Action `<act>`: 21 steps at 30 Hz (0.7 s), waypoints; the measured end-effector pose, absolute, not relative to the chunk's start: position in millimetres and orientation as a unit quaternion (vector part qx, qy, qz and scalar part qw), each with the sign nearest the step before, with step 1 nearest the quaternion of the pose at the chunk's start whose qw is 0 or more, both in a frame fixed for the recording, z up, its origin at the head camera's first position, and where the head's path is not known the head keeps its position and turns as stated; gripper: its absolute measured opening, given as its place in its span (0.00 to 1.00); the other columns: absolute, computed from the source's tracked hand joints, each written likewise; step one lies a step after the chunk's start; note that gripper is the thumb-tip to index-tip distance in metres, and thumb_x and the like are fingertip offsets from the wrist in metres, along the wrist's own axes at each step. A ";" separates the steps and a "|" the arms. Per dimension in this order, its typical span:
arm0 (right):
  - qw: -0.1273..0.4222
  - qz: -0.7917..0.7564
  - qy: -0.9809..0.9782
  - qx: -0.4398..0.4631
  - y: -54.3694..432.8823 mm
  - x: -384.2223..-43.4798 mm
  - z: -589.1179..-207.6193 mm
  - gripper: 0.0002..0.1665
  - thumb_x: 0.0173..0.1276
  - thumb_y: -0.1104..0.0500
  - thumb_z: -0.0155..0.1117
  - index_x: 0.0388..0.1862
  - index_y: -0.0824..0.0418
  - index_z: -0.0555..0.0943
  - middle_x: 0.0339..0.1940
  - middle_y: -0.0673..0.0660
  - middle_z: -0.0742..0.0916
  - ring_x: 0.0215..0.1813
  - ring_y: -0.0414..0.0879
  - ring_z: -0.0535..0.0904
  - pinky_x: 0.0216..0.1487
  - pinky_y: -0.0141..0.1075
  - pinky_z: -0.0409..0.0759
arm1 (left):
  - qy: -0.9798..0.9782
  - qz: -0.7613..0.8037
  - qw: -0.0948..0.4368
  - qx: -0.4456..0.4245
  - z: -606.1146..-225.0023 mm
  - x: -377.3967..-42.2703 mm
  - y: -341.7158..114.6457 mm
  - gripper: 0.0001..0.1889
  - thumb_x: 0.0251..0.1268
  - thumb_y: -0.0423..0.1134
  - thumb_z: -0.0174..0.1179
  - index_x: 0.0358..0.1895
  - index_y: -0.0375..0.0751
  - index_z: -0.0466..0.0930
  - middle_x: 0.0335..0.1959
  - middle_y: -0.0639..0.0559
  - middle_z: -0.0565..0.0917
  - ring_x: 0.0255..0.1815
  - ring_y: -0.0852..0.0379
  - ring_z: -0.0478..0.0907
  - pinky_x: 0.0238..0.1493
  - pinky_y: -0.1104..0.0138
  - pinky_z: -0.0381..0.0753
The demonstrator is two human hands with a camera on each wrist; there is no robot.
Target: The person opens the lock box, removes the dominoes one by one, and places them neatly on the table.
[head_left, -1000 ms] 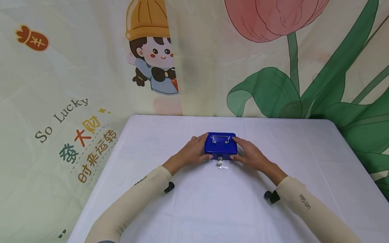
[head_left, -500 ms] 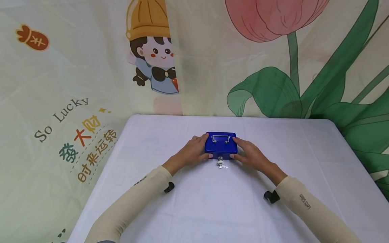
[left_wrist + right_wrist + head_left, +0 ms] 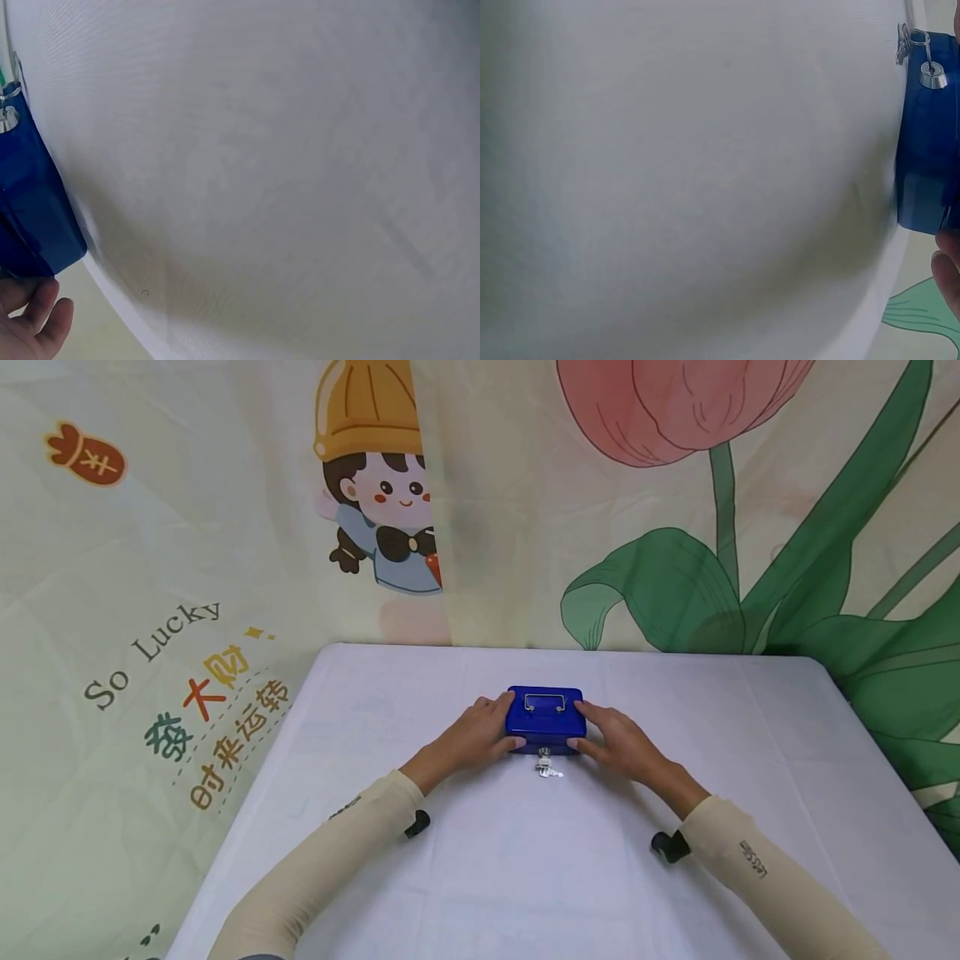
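Note:
A small blue metal cash box (image 3: 545,723) with a wire handle folded on its lid (image 3: 545,702) sits on the white table. Its lid is down, and keys (image 3: 549,767) hang from the lock on its front. My left hand (image 3: 477,731) grips the box's left side, thumb on the front face and fingers toward the back corner. On the right side my right hand (image 3: 621,741) holds it in the same way. The left wrist view shows part of the box (image 3: 34,195) with fingertips at its end. The right wrist view has the lock (image 3: 932,75) with a key in it.
The white-covered table (image 3: 510,868) extends around the box on all sides, with rounded back corners. Behind it hangs a printed cloth (image 3: 495,510) with a cartoon figure and a large tulip. Black wrist cameras (image 3: 670,847) sit under both sleeves.

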State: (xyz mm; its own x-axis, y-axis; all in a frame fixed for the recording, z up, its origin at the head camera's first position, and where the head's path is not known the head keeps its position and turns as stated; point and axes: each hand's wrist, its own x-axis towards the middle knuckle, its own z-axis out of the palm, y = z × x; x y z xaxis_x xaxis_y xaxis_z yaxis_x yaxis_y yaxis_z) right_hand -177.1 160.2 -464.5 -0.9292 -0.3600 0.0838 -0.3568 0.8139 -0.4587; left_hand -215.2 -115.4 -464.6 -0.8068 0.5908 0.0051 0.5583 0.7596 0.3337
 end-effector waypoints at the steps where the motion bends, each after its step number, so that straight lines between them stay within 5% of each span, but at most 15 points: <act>1: 0.003 -0.238 0.953 -0.189 160.1 -177.0 -464.2 0.43 0.70 0.47 0.68 0.77 0.63 0.64 0.74 0.65 0.73 0.73 0.62 0.71 0.69 0.54 0.72 | 0.937 0.160 0.050 0.307 -464.3 -214.9 -115.3 0.45 0.74 0.59 0.54 0.80 0.34 0.47 0.75 0.37 0.66 0.70 0.43 0.67 0.73 0.51 0.65; 21: -0.011 -0.209 0.955 -0.209 162.2 -178.2 -457.5 0.44 0.65 0.50 0.73 0.74 0.65 0.68 0.70 0.66 0.77 0.69 0.62 0.75 0.65 0.53 0.76 | 0.943 0.143 0.039 0.299 -461.3 -212.6 -112.6 0.42 0.75 0.59 0.51 0.79 0.33 0.51 0.70 0.36 0.73 0.68 0.44 0.71 0.71 0.53 0.69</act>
State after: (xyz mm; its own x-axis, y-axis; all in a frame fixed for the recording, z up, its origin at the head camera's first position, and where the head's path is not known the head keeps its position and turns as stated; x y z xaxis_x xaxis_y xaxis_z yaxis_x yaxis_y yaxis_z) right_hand -178.2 162.2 -457.5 -0.9124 -0.3949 0.1077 -0.4037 0.8250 -0.3955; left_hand -212.6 -112.6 -461.3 -0.8187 0.5741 0.0124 0.5521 0.7810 0.2919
